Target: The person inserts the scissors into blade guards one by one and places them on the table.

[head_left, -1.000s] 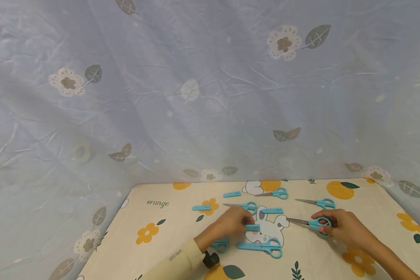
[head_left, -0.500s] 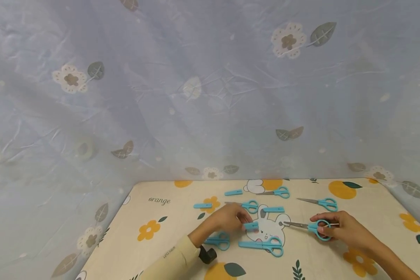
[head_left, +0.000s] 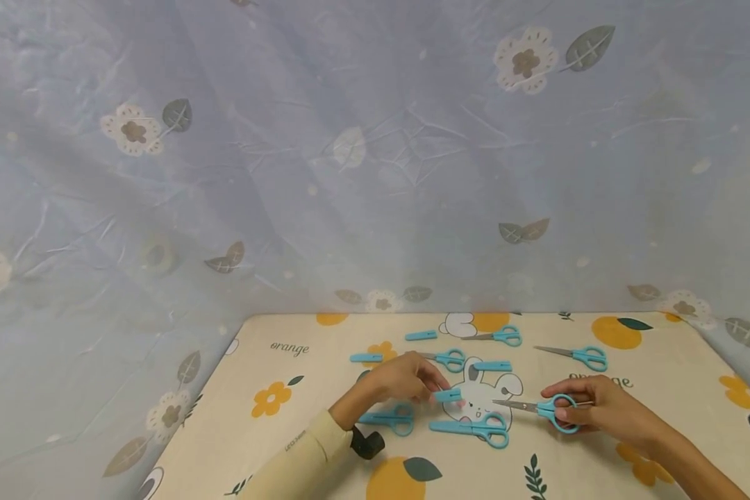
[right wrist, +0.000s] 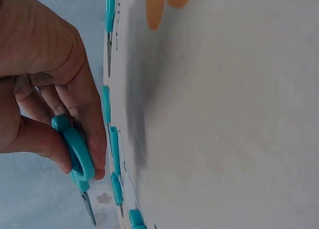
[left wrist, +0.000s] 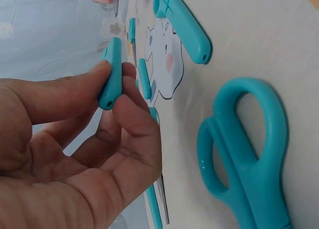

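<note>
My left hand (head_left: 406, 380) pinches a small turquoise scissors cover (left wrist: 113, 72) between thumb and fingers, held above the table. My right hand (head_left: 606, 410) grips a pair of turquoise-handled scissors (right wrist: 79, 157) by the handles. Their bare metal blades point left at the cover, with a gap between tip and cover in the head view. In front of both hands lies a pair of covered scissors (head_left: 453, 426). Another covered pair (head_left: 378, 419) lies by my left wrist, its handles large in the left wrist view.
Behind the hands lie three uncovered scissors, at the back right (head_left: 580, 356), at the back (head_left: 500, 336) and beside my left hand (head_left: 448, 359). Three loose covers (head_left: 421, 335) are spread among them. A patterned cloth (head_left: 312, 396) covers the table, and a grey-blue curtain (head_left: 375, 173) rises behind.
My right hand has brought the scissors leftward, so their tip is closer to the cover. My left hand has drawn back slightly left with the cover, showing more of the covered scissors by that wrist.
</note>
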{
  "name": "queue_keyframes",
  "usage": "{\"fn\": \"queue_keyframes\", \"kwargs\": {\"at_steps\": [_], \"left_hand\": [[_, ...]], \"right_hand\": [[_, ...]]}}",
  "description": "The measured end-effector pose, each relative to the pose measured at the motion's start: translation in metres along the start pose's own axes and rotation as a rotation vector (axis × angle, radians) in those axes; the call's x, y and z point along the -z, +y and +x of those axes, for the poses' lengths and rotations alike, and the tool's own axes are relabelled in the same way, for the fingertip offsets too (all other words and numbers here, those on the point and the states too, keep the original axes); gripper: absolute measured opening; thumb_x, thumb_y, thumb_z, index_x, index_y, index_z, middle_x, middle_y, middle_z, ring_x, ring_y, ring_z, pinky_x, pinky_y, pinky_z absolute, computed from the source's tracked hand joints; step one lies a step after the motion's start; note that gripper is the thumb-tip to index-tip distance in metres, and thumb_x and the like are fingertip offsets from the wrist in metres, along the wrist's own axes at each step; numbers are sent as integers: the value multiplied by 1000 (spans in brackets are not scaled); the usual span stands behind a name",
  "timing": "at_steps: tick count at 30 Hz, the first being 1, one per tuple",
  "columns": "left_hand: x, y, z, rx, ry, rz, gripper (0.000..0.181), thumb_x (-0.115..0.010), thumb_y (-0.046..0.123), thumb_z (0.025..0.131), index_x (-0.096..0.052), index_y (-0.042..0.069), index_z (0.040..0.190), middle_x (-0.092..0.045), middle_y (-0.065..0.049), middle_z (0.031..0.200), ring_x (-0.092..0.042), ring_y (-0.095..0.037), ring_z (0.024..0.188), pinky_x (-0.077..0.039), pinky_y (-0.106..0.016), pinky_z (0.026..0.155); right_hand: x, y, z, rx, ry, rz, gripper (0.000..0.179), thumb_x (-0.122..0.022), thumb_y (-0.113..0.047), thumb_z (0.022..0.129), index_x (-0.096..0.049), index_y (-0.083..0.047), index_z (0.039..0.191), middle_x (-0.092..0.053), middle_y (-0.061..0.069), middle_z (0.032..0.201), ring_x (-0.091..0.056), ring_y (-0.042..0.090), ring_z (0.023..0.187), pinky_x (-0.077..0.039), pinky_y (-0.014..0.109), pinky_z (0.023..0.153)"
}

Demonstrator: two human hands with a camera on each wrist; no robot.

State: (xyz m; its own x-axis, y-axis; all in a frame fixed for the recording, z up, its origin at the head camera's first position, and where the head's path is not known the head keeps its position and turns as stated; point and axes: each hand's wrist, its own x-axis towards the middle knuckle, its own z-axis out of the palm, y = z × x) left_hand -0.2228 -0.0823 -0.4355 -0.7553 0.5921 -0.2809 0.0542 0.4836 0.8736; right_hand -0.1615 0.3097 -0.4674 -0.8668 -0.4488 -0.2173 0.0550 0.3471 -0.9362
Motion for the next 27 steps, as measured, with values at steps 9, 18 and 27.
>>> {"fn": "queue_keyframes", "kwargs": {"at_steps": [9,18,27], "left_hand": [[3,2,-2,55,-44,-29,26,-74,-12,91,-83,5,108,-73,-2,88,-65,-14,77,-56,-28,67],[2,6,-4,59,-101,-73,23,-74,-8,94,-83,5,110,-72,-1,88,-63,-13,75,-55,-26,66],[1,7,-3,46,-124,-104,22,-74,-7,95,-83,5,110,-69,1,85,-61,-13,74,-54,-25,64]], "right_hand": [[-9,-5,5,21,-80,86,52,-69,-15,106,-53,16,144,-73,0,107,-73,10,95,-66,35,85],[-17,-7,9,31,-119,141,50,-69,-15,106,-54,17,143,-75,0,107,-74,11,98,-66,36,86],[-20,-7,13,9,-104,143,47,-67,-17,108,-56,12,143,-76,4,109,-73,16,99,-65,35,87]]}}
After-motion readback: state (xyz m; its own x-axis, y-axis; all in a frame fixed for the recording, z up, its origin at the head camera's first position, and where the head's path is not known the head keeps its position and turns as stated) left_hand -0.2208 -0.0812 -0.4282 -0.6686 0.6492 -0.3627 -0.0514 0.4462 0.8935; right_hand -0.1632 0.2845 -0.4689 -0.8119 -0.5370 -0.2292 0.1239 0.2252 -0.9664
